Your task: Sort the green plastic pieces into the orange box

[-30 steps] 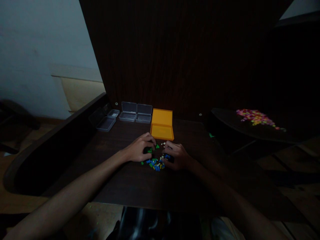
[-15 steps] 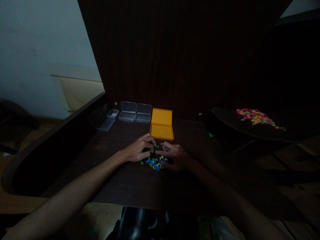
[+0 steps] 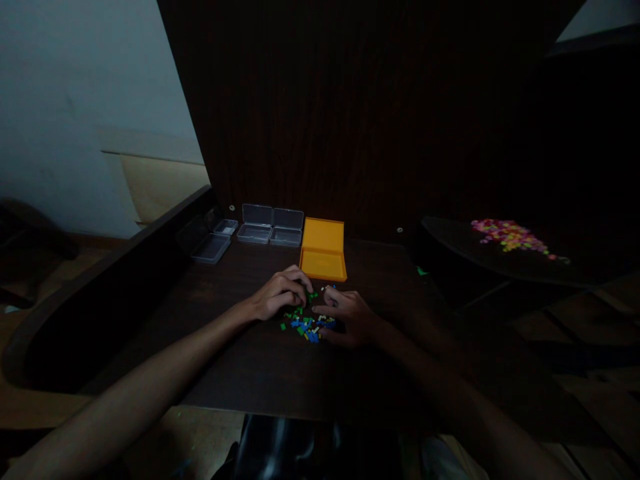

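A small pile of blue, green, yellow and white toy bricks (image 3: 311, 331) lies on the dark wooden desktop (image 3: 240, 373). My left hand (image 3: 283, 292) rests at the pile's far left side, its fingers bent and apart over a few loose green bricks (image 3: 296, 313). To the right of the pile, my right hand (image 3: 347, 317) has its fingers spread. Its thumb and fingertips are beside the blue and white bricks, partly covering them. I make out nothing held in either hand, though the dim light hides small details.
Just beyond my hands stands an opened yellow case (image 3: 323, 265). Clear plastic boxes (image 3: 287, 237) with raised lids line the back left. A heap of pink and yellow pieces (image 3: 513, 237) lies on a dark surface at right. A wooden side panel (image 3: 110, 273) borders the desk's left.
My left hand has shifted slightly left and lifted from the green bricks, leaving more of them visible. My right hand has barely moved, with its fingers a little more spread.
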`<state>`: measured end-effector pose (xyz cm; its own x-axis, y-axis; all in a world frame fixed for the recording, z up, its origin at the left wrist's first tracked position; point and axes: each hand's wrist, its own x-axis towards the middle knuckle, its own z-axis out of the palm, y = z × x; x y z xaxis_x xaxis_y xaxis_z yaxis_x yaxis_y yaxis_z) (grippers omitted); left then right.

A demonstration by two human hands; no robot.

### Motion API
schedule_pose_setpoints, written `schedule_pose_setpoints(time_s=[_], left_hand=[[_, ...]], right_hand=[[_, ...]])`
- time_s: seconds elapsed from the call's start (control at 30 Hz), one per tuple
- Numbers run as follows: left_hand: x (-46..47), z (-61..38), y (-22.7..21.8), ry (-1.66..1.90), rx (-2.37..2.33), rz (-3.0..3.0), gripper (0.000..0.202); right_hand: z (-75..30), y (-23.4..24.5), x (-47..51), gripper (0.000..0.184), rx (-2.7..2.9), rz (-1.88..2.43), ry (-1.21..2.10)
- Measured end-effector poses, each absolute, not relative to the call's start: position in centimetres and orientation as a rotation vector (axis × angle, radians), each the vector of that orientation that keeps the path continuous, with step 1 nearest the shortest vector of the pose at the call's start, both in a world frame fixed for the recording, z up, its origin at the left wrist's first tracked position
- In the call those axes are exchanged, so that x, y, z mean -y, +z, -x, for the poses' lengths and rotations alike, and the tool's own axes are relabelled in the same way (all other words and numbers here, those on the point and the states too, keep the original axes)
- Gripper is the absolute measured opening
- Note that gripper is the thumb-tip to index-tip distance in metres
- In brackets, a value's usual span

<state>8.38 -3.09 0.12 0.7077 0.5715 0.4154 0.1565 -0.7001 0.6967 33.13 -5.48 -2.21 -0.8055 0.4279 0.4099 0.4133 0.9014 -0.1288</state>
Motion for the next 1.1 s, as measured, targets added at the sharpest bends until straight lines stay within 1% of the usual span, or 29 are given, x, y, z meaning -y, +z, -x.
schedule_pose_setpoints(time_s=[0.2, 0.57, 0.7, 0.93, 1.1], left_hand=[[3.46, -8.59, 0.83, 0.743, -0.483, -2.219, 0.028], [3.82, -8.94, 1.04, 0.619, -0.469, -2.275, 0.024], [3.67, -8.82, 0.66, 0.633, -0.499, -2.328, 0.024], [3.72, -8.85, 0.54, 0.654, -0.663, -2.42, 0.025], [3.9, -8.95, 0.71, 0.693, -0.669, -2.414, 0.024]], right_hand=[[-33.18, -2.16, 5.49, 0.037, 2.626, 0.526, 0.084], [-33.05, -2.27, 5.31, 0.028, 2.511, 0.646, 0.049], [-33.07, -2.39, 5.06, 0.025, 2.424, 0.697, 0.048], [-32.98, -2.62, 4.88, 0.028, 2.418, 0.772, 0.022], [-32.74, -2.78, 4.65, 0.021, 2.372, 0.81, 0.053]])
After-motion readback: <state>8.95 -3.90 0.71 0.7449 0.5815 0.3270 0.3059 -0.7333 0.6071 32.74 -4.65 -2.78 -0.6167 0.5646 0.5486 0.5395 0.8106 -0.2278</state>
